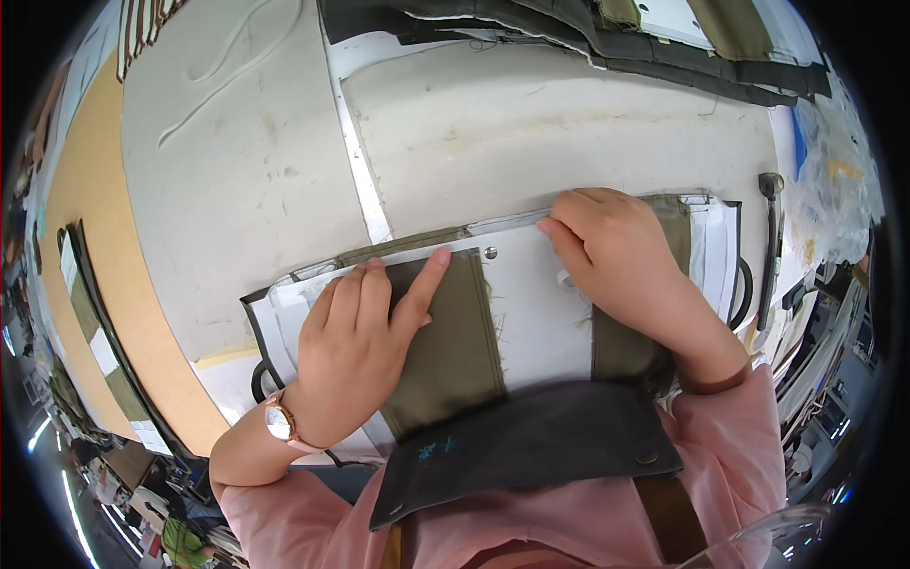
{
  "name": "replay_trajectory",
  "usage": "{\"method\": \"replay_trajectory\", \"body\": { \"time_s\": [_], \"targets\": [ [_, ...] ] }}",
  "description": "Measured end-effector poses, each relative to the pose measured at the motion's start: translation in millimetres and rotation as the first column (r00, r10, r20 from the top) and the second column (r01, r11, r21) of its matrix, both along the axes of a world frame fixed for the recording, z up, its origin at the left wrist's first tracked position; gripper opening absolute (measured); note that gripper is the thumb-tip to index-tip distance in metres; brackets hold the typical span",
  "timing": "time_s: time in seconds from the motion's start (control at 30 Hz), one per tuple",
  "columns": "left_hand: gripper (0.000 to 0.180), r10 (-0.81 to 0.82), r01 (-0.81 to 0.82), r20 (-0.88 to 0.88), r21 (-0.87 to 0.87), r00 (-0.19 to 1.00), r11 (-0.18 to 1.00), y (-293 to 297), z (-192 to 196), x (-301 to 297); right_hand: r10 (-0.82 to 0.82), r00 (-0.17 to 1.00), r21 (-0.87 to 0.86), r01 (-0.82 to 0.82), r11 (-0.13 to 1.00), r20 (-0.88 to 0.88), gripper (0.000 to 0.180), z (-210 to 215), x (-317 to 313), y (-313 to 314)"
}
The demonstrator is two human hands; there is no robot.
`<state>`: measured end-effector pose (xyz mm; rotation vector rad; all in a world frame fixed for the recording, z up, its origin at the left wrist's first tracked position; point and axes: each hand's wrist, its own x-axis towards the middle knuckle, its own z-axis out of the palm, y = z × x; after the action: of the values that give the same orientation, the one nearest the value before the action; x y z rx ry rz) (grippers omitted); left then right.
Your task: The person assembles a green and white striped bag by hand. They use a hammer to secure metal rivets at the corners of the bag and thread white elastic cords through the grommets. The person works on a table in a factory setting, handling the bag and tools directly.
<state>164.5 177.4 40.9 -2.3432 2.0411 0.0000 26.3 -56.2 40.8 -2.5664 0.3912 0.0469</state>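
A half-sewn fabric bag [540, 322] in white and olive-green stripes lies across the table before me, its far edge trimmed in several layers. My left hand [355, 332], with a watch at the wrist, rests on its left part, fingers stretched and spread, tips at the far edge. Curled over that edge further right, my right hand [611, 247] pinches the layers between thumb and fingers. Between the hands sits a round metal snap [491, 253]. Loose threads hang along the stripe seams. A dark flap [531, 446] with faint blue marks folds toward my body.
More dark and olive fabric pieces [569, 38] are stacked at the far side. A black-handled tool [769, 247] and clear plastic wrap [834, 180] lie at the right. Another striped strip [109, 351] rests on tan board [95, 209] at left; white cord [223, 81] lies at far left.
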Motion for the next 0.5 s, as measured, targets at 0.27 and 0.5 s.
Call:
{"method": "replay_trajectory", "body": {
  "time_s": [0.27, 0.5],
  "targets": [
    [0.064, 0.047, -0.036, -0.057, 0.181, 0.997, 0.983, -18.9, 16.0, -1.7, 0.03, 0.998, -0.023, -0.028, 0.999, 0.056, 0.015, -6.4, -0.1, 0.2],
    [0.065, -0.092, 0.089, -0.306, -0.023, 0.948, 0.996, -25.4, 3.4, 12.7, 0.036, 0.999, 0.01, -0.036, 0.999, 0.027, 0.015, -7.1, 0.4, -2.9]
  ]
}}
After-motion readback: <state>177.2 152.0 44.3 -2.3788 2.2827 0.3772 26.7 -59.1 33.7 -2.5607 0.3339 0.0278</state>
